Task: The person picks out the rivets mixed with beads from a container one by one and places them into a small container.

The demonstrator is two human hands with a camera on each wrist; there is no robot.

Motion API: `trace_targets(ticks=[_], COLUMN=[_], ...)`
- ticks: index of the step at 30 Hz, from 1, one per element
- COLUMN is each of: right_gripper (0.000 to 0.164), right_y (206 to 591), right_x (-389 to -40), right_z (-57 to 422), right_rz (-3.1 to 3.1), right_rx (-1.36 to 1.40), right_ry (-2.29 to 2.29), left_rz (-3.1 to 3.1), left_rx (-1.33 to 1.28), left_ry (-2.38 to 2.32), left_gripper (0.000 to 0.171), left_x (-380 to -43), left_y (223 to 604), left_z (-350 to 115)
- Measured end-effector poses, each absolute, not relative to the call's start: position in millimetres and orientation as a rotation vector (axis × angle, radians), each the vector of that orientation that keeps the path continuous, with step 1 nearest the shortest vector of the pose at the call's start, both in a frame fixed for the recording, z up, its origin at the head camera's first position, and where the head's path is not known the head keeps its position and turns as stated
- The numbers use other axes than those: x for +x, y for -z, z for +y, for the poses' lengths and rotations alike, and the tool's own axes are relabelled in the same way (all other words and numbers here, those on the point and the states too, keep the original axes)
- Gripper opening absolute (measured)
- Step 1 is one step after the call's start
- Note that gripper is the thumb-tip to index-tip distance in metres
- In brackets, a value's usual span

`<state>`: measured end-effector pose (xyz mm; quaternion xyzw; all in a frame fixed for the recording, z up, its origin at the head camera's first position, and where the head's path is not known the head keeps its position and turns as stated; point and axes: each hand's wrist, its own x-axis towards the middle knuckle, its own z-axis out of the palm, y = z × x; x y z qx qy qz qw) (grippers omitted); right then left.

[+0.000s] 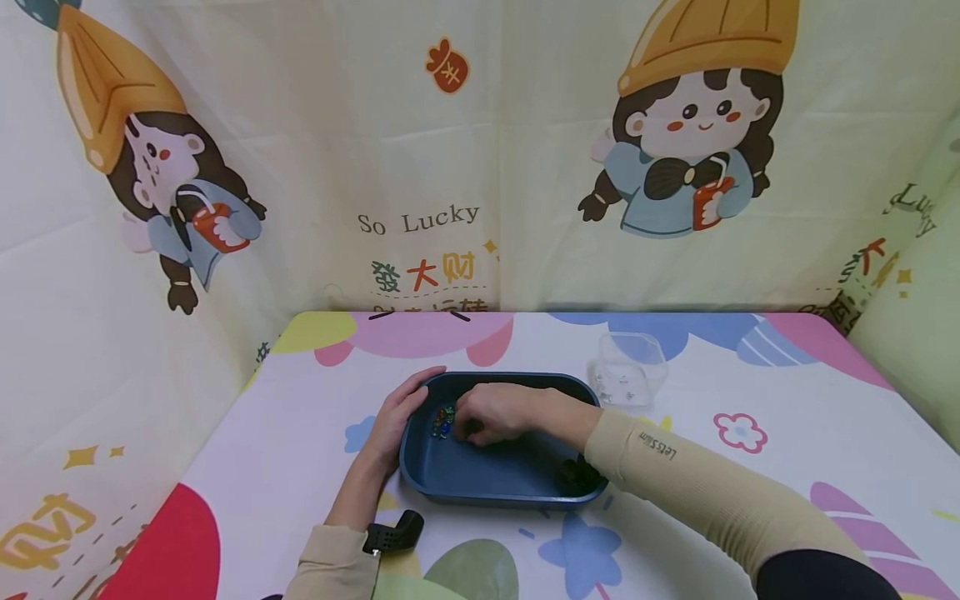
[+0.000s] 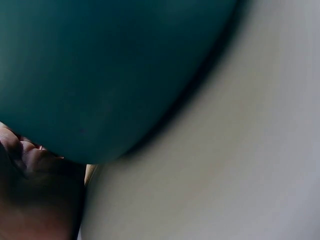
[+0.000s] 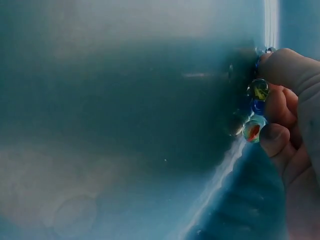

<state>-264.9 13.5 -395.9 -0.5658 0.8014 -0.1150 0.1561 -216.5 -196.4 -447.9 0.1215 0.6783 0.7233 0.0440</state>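
A dark blue oblong basin stands on the table. My left hand lies along its left end, fingers against the outside and thumb near the rim. Reaching into the basin, my right hand has its fingers bent down at a small cluster of glass marbles near the left end wall. In the right wrist view its fingertips touch marbles, among them a clear one with a red swirl and a yellow-swirled one. Whether any marble is pinched is hidden. The left wrist view is mostly filled by the basin's outer wall.
Behind the basin's right corner stands a clear plastic box with small glints at its bottom. A dark patch, perhaps shadow, shows in the basin's front right corner. The patterned table ends against a hanging printed cloth.
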Motion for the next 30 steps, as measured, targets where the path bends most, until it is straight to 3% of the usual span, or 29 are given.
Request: trace_targets(ticks=[17, 30], right_gripper=[0.015, 0.013], right_y=[392.3, 375.5], right_x=[-268.3, -273.0], right_z=[25.4, 35.1], right_rz=[2.287, 2.211], right_rx=[-1.458, -1.534], right_ry=[0.863, 1.323], left_rz=[2.016, 2.024], left_rx=[0.378, 0.378], left_ry=[-2.248, -2.257], left_gripper=[0.045, 0.045], left_x=[-216.1, -218.5], left_y=[448.2, 450.0], left_z=[-195.8, -195.5])
